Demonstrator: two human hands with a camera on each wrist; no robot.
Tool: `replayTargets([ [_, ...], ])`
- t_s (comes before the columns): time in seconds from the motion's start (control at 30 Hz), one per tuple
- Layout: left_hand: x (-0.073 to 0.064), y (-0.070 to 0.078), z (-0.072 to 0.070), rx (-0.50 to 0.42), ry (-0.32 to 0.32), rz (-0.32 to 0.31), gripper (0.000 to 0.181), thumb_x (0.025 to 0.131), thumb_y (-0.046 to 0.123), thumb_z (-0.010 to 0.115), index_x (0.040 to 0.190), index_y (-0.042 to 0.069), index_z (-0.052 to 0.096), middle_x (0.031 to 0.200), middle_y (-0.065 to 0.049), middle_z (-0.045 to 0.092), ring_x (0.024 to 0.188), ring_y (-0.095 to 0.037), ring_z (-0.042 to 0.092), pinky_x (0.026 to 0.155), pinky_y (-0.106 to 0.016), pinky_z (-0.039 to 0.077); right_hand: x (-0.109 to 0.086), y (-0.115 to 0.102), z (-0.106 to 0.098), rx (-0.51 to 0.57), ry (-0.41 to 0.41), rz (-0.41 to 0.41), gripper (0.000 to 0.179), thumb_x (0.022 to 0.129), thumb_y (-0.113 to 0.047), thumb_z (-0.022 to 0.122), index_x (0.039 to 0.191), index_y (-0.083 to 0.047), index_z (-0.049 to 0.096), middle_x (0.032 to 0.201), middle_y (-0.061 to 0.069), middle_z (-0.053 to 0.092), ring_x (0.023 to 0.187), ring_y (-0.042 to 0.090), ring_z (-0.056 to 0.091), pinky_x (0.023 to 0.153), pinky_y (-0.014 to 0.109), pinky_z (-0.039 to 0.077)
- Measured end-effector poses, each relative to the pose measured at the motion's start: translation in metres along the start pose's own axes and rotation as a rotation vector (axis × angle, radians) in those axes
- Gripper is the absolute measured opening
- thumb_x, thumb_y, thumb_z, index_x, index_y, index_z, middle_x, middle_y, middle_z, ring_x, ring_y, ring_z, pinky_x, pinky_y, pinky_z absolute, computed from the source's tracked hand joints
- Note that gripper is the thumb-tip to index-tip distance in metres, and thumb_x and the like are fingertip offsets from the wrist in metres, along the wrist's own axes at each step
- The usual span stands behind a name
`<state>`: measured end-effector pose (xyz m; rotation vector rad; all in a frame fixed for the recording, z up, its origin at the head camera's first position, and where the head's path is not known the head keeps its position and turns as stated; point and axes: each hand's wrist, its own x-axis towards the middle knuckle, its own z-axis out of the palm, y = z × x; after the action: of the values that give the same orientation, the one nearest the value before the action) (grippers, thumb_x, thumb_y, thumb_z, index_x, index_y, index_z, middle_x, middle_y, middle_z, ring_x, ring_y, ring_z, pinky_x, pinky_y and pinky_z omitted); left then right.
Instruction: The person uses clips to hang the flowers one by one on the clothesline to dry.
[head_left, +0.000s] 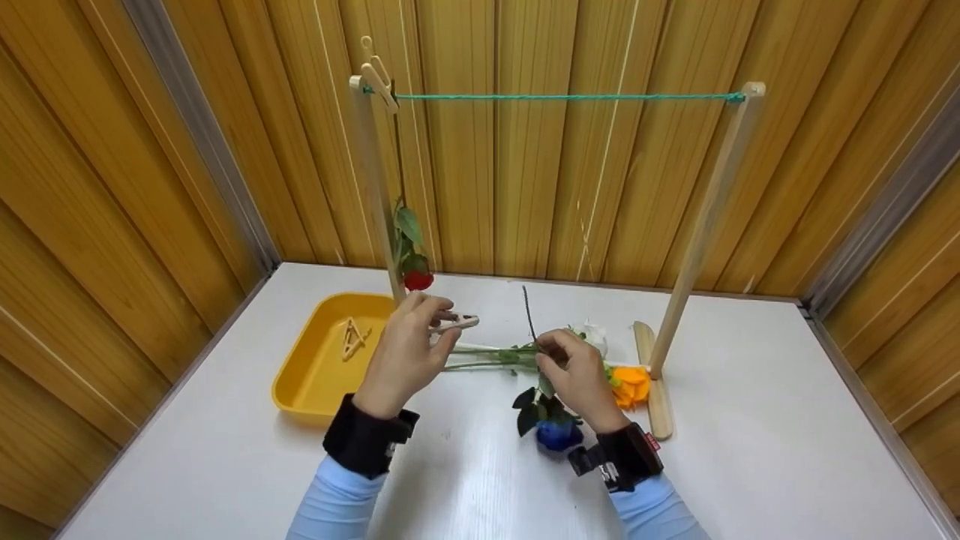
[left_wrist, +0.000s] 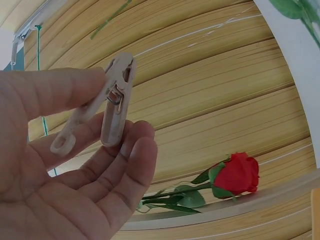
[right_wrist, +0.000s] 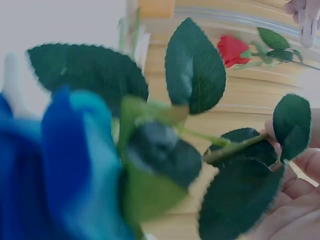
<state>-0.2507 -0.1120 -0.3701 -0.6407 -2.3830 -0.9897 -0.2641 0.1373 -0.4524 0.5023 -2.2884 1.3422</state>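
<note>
My left hand (head_left: 409, 349) pinches a pale clothespin (left_wrist: 117, 97) between thumb and fingers, its tip pointing away from the palm. In my right hand (head_left: 576, 371) is the stem of a blue rose (head_left: 559, 433), gripped so that the bloom hangs downward and the bare stem end rises above the fingers. Dark green leaves (right_wrist: 195, 65) surround the blue bloom in the right wrist view. A red rose (head_left: 418, 279) hangs upside down at the left end of a green cord (head_left: 562, 97), its stem clipped there by another clothespin (head_left: 380, 81).
Wooden posts (head_left: 709, 232) carry the cord. On the left stands a yellow tray (head_left: 300, 367) with clothespins (head_left: 352, 339) inside. An orange flower (head_left: 630, 385) and a white flower (head_left: 592, 337) lie behind my right hand, their stems stretching left. Wood-patterned walls enclose the white table (head_left: 787, 420).
</note>
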Motion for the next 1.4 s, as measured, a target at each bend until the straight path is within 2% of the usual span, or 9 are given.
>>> replayTargets([
  [0.17, 0.02, 0.01, -0.014, 0.009, -0.036, 0.046, 0.024, 0.091, 0.003, 0.077, 0.112, -0.004, 0.069, 0.099, -0.015, 0.062, 0.092, -0.029, 0.067, 0.08, -0.039, 0.059, 0.014, -0.007, 0.0, 0.04, -0.022, 0.002, 0.008, 0.091, 0.003, 0.072, 0.097, -0.002, 0.072, 0.09, 0.009, 0.07, 0.077, 0.016, 0.062, 0.07, 0.021, 0.051],
  [0.43, 0.049, 0.025, -0.03, 0.013, -0.123, 0.135, 0.022, 0.091, 0.004, 0.076, 0.11, -0.005, 0.069, 0.101, -0.018, 0.065, 0.094, -0.031, 0.067, 0.082, -0.04, 0.058, 0.033, -0.014, -0.002, 0.031, -0.049, -0.063, 0.006, 0.092, 0.002, 0.072, 0.093, -0.003, 0.073, 0.087, 0.004, 0.07, 0.076, 0.014, 0.062, 0.07, 0.022, 0.053],
  [0.67, 0.078, 0.034, -0.042, 0.03, -0.204, 0.102, 0.024, 0.093, 0.005, 0.075, 0.113, -0.007, 0.07, 0.104, -0.019, 0.066, 0.095, -0.031, 0.067, 0.084, -0.038, 0.06, 0.057, -0.023, -0.005, 0.008, -0.073, -0.082, 0.003, 0.094, -0.001, 0.072, 0.095, -0.002, 0.074, 0.089, 0.006, 0.073, 0.079, 0.018, 0.065, 0.072, 0.026, 0.054],
  [0.77, 0.093, 0.036, -0.046, 0.025, -0.21, 0.108, 0.024, 0.092, 0.003, 0.074, 0.113, -0.008, 0.07, 0.104, -0.019, 0.066, 0.095, -0.031, 0.066, 0.083, -0.038, 0.059, 0.068, -0.026, -0.006, -0.003, -0.073, -0.098, 0.003, 0.094, -0.001, 0.072, 0.095, -0.001, 0.074, 0.09, 0.007, 0.073, 0.078, 0.018, 0.065, 0.072, 0.026, 0.053],
  [1.0, 0.123, 0.045, -0.055, 0.044, -0.229, 0.106, 0.022, 0.093, 0.004, 0.073, 0.112, -0.008, 0.069, 0.106, -0.019, 0.067, 0.098, -0.031, 0.066, 0.084, -0.038, 0.058, 0.093, -0.034, -0.008, -0.009, -0.072, -0.079, 0.005, 0.094, -0.004, 0.072, 0.096, -0.001, 0.075, 0.09, 0.008, 0.072, 0.077, 0.017, 0.065, 0.071, 0.025, 0.052],
  [1.17, 0.145, 0.055, -0.063, 0.064, -0.234, 0.122, 0.024, 0.094, 0.005, 0.072, 0.114, -0.007, 0.068, 0.11, -0.019, 0.066, 0.101, -0.03, 0.065, 0.086, -0.037, 0.057, 0.113, -0.041, -0.009, 0.0, -0.044, -0.139, 0.005, 0.093, -0.001, 0.072, 0.096, 0.003, 0.074, 0.09, 0.012, 0.073, 0.079, 0.022, 0.067, 0.072, 0.025, 0.053],
  [1.4, 0.176, 0.068, -0.078, 0.111, -0.202, 0.194, 0.021, 0.092, 0.005, 0.073, 0.108, -0.008, 0.069, 0.107, -0.019, 0.065, 0.099, -0.028, 0.062, 0.083, -0.035, 0.055, 0.137, -0.046, -0.007, 0.022, -0.021, -0.213, 0.004, 0.094, 0.002, 0.069, 0.093, 0.004, 0.072, 0.085, 0.014, 0.072, 0.076, 0.021, 0.065, 0.07, 0.023, 0.051],
])
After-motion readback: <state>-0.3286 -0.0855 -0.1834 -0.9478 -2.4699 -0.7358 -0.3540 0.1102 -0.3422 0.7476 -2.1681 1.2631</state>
